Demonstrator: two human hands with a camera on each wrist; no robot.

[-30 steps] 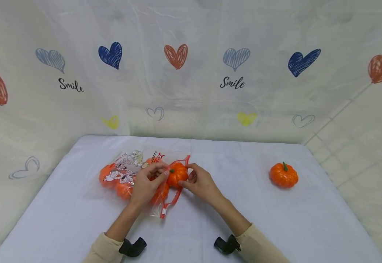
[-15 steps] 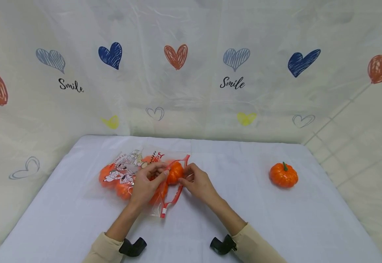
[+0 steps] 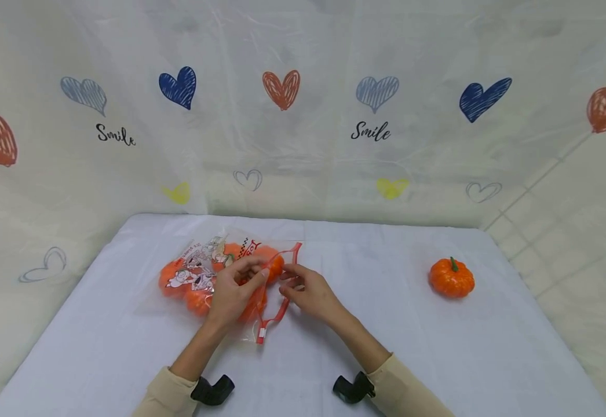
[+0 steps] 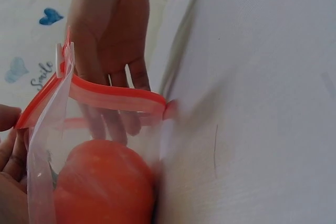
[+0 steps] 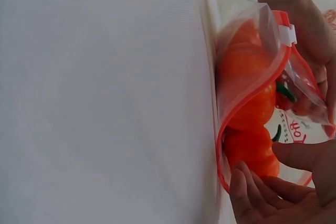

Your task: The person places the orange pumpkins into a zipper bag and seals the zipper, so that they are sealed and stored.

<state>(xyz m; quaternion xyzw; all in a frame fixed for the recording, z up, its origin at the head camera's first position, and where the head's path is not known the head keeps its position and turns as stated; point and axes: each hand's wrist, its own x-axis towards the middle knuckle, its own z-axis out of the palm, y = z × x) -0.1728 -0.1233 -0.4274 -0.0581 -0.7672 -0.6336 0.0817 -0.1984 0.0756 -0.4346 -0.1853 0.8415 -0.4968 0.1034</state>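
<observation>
A clear zip bag (image 3: pixel 283 310) with a red zip edge and printed cartoon figures lies left of centre with several orange toy pumpkins inside. My left hand (image 3: pixel 233 292) pinches the bag's edge at its mouth, holding it apart. My right hand (image 3: pixel 310 292) is at the mouth; in the right wrist view its fingertips (image 5: pixel 240 174) are right at a small pumpkin (image 5: pixel 252 150) just inside, thumb on the other side near its stem. The left wrist view shows the right hand's fingers long and loosely extended across the opening. A white slider (image 5: pixel 287 34) sits at one end of the zip.
Another orange pumpkin (image 3: pixel 451 278) with a green stem stands alone on the right of the white-covered table (image 3: pixel 386 324). Behind the table hangs a pale sheet (image 3: pixel 324 162) printed with hearts. Black wrist mounts (image 3: pixel 212 390) show at both sleeves.
The small pumpkin has moved left from the bag's mouth to inside it, with my right hand following and its fingers loosening from round it. The left hand has kept its pinch.
</observation>
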